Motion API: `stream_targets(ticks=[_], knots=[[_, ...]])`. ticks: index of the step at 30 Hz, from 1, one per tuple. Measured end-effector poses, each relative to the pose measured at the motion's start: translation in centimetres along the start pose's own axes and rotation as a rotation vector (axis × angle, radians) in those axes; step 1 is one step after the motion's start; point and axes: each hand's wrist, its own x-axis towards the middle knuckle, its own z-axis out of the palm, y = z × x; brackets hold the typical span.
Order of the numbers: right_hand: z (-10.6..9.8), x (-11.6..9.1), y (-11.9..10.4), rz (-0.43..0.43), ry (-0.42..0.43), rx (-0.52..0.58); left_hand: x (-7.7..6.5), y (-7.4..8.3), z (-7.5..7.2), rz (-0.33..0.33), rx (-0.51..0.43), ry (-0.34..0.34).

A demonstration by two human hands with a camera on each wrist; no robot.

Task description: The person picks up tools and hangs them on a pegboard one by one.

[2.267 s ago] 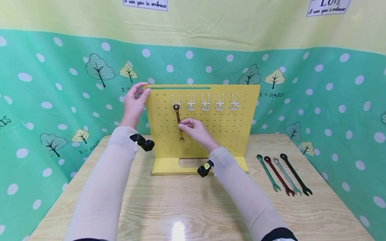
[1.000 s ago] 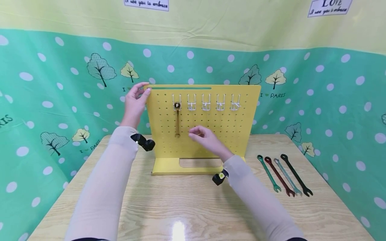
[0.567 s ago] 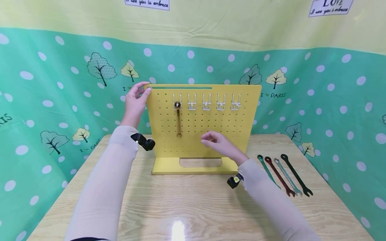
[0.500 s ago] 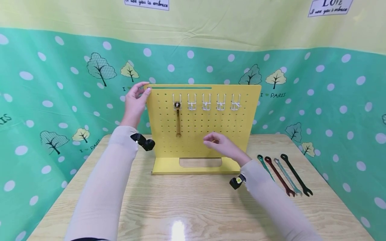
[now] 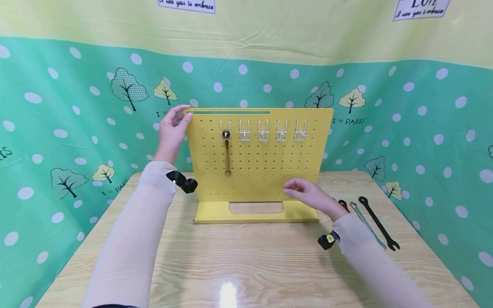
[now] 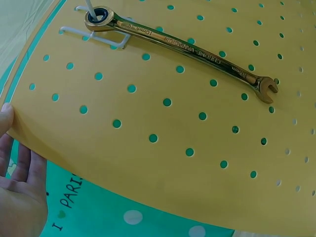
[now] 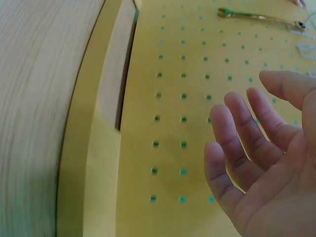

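Head view: slack, empty right hand [image 5: 310, 196] moves off toward loose wrenches [image 5: 378, 222]; gold wrench [image 5: 227, 157] hangs unheld; left hand [image 5: 172, 133] apparently pinches pegboard [image 5: 254, 179].

Counted at my one table [image 5: 239, 252]: my two hands [image 5: 171, 133] [image 5: 311, 196], two wrist cameras [image 5: 182, 181] [image 5: 327, 241], one yellow pegboard [image 5: 262, 179], five white hooks [image 5: 245, 136] and five wrenches [image 5: 227, 158] [image 5: 379, 223], one hung and four lying, one of the latter almost wholly hidden from view.
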Motion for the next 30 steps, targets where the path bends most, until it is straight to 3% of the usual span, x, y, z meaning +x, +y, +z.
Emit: stream_targets(ticks=[12,21,30], knots=[[-2.6,-3.3,3.1,0.083,0.037,-0.053,0.0,0.1,-0.1,-0.003,-0.001,-0.002],[-4.5,-6.0,4.3,0.161,0.052,-0.027,0.0,0.1,0.0,-0.003,-0.002,-0.006],[-5.9,-8.0,6.9,0.235,0.072,-0.102,0.0,0.1,0.0,-0.002,-0.004,-0.006]])
